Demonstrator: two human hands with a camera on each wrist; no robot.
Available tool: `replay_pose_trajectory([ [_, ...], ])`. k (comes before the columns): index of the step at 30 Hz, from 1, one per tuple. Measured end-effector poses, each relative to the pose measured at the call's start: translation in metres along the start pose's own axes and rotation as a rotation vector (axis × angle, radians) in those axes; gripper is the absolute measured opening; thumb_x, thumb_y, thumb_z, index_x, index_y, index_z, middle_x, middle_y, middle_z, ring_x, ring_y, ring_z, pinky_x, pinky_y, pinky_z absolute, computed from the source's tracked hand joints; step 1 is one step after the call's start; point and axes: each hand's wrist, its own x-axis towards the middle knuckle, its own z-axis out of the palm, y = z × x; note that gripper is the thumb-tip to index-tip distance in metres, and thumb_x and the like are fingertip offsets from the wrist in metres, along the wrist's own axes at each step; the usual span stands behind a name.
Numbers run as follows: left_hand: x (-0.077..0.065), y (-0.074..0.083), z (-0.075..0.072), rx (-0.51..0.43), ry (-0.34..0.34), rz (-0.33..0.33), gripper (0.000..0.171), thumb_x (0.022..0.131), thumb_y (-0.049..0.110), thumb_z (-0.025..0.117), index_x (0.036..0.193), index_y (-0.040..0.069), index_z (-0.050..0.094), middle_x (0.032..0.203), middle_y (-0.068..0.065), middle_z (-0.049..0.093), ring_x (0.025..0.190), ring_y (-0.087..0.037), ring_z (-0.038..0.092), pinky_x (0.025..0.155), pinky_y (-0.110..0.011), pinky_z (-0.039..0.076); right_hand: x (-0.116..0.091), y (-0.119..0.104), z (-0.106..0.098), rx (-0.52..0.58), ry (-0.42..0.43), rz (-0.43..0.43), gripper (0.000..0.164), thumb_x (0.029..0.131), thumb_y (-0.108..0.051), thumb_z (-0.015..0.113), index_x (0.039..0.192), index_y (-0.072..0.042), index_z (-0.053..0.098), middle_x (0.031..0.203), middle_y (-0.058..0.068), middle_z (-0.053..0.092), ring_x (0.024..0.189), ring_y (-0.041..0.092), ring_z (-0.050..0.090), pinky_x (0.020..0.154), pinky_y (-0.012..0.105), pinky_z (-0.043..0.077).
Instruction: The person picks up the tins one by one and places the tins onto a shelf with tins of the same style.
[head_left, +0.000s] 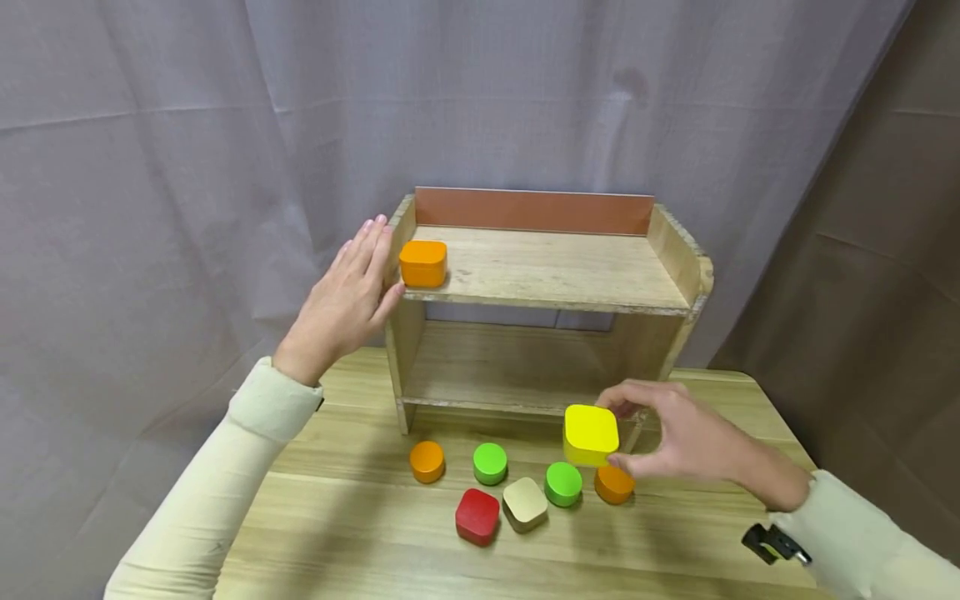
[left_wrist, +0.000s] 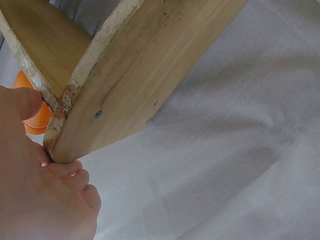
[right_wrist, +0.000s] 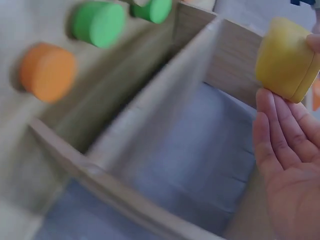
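Note:
A small two-tier wooden shelf [head_left: 525, 307] stands on the table. My left hand [head_left: 348, 287] rests at the upper left corner of its side panel [left_wrist: 130, 75], fingers straight and together, the thumb by the front edge of the upper board. Close to that thumb, an orange rounded-square block [head_left: 423, 264] sits at the left end of the upper board. My right hand [head_left: 682, 433] pinches a yellow rounded-square block [head_left: 591, 435] between thumb and fingertips, raised in front of the lower right part of the shelf. In the right wrist view the yellow block [right_wrist: 285, 60] shows at the fingertips.
Before the shelf lie orange round blocks [head_left: 427, 462] [head_left: 614, 485], green round blocks [head_left: 491, 463] [head_left: 563, 484], a red rounded-square block [head_left: 477, 517] and a beige one [head_left: 525, 505]. A grey curtain [head_left: 525, 92] hangs behind, a brown one [head_left: 877, 275] at right.

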Motion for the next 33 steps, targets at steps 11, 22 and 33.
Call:
replay_pose_trajectory([
  [11,-0.001,-0.002,0.001,-0.003,-0.004,0.001,0.077,0.111,0.038,0.048,0.168,-0.002,0.015,0.177,-0.02,0.014,0.165,-0.037,0.017,0.134,-0.055,0.022,0.072,-0.023,-0.041,0.016,-0.067,-0.088,0.049,0.072,-0.013,0.093,0.116,-0.019,0.073,0.105,-0.013,0.076,0.088,0.001,0.07,0.081,0.026,0.064],
  [22,0.0,-0.003,0.003,-0.009,0.007,0.004,0.076,0.111,0.037,0.049,0.167,-0.003,0.017,0.177,-0.021,0.016,0.165,-0.038,0.018,0.134,-0.055,0.021,0.132,-0.039,-0.065,0.011,-0.101,-0.081,0.045,0.076,-0.017,0.09,0.118,-0.013,0.073,0.103,-0.01,0.078,0.09,0.004,0.073,0.089,0.028,0.063],
  [33,0.0,-0.001,0.002,-0.008,0.016,0.006,0.075,0.111,0.036,0.049,0.167,-0.003,0.017,0.177,-0.022,0.016,0.165,-0.038,0.018,0.134,-0.054,0.021,0.175,-0.037,-0.075,0.059,-0.066,-0.012,0.041,0.082,-0.018,0.087,0.12,-0.011,0.074,0.103,-0.002,0.079,0.094,0.012,0.074,0.091,0.03,0.063],
])
